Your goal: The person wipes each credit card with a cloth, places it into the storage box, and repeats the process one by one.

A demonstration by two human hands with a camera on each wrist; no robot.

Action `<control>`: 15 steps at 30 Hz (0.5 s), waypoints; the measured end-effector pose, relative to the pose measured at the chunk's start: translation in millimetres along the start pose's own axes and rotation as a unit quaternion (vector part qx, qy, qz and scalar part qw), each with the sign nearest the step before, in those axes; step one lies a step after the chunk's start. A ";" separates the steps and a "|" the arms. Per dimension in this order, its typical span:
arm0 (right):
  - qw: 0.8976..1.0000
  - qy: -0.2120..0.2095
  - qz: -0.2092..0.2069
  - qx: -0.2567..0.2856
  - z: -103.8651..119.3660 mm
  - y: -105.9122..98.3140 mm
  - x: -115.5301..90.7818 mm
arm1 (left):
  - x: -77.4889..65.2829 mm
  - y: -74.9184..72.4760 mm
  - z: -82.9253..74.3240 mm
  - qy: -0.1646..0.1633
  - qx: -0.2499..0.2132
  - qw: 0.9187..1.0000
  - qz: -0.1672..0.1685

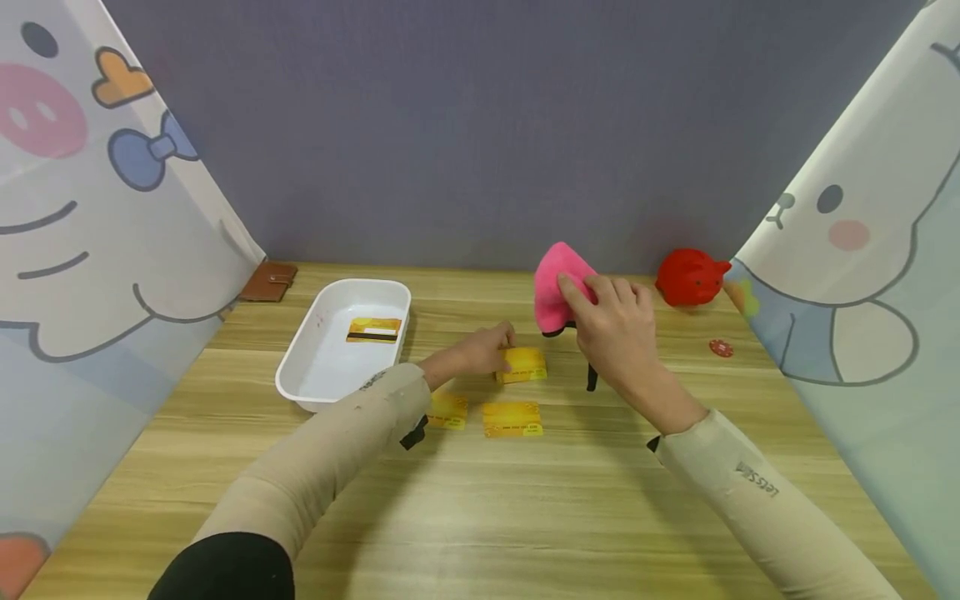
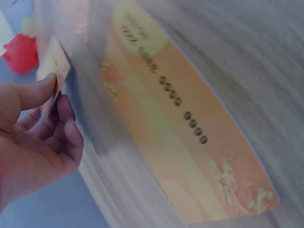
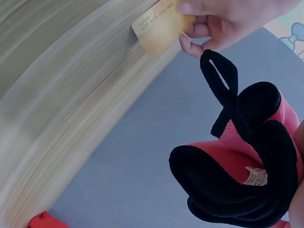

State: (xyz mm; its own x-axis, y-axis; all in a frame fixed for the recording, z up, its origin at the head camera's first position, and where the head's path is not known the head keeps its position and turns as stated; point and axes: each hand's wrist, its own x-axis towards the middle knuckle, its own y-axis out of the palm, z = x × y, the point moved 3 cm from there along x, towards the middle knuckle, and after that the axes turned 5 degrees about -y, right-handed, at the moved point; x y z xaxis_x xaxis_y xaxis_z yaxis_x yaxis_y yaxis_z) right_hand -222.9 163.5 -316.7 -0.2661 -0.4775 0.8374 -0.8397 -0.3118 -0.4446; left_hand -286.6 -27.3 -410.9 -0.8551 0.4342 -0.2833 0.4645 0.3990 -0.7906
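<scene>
The left hand (image 1: 483, 350) pinches a yellow rectangular plastic card (image 1: 527, 364), long axis roughly crosswise, apparently just off the wood-grained table (image 1: 585, 508), left of the black-trimmed pink fabric pouch (image 1: 553, 287) gripped by the right hand (image 1: 618, 327).

The black-trimmed pink cloth (image 1: 551, 292) looks matt and fleecy, the yellow bank card (image 1: 527, 364) smooth plastic, the white tray (image 1: 318, 367) glossy plastic, the tabletop (image 1: 525, 517) grained wood.

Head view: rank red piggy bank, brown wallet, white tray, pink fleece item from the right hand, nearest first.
1. Pink fleece item: held in the right hand.
2. Red piggy bank: back right.
3. White tray: left side.
4. Brown wallet: back left corner.
</scene>
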 end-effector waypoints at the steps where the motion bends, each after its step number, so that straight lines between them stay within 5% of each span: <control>1: 1.000 0.001 -0.002 -0.001 -0.3 -0.2 0.1 | -0.1 -2.9 1.6 0.007 -0.025 1.000 -0.002; 6: 1.000 0.014 -0.010 -0.007 -4.0 -2.8 0.2 | -5.8 -22.7 4.6 0.031 -0.167 0.984 -0.051; 12: 1.000 0.020 -0.011 -0.009 -6.6 -6.4 0.9 | -19.9 -47.7 3.6 0.021 -0.332 0.933 -0.139; 15: 1.000 0.018 -0.007 -0.006 -6.3 -7.3 1.5 | -27.4 -57.8 0.6 0.021 -0.370 0.916 -0.155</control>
State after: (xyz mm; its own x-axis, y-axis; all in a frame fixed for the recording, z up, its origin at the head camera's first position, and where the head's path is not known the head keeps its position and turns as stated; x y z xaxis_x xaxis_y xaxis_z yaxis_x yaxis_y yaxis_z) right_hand -220.1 170.3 -310.2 -0.2714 -0.4431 0.8544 -0.8487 -0.3085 -0.4295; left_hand -290.1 -62.7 -357.7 -0.9699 0.2320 -0.0741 0.2432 0.9395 -0.2411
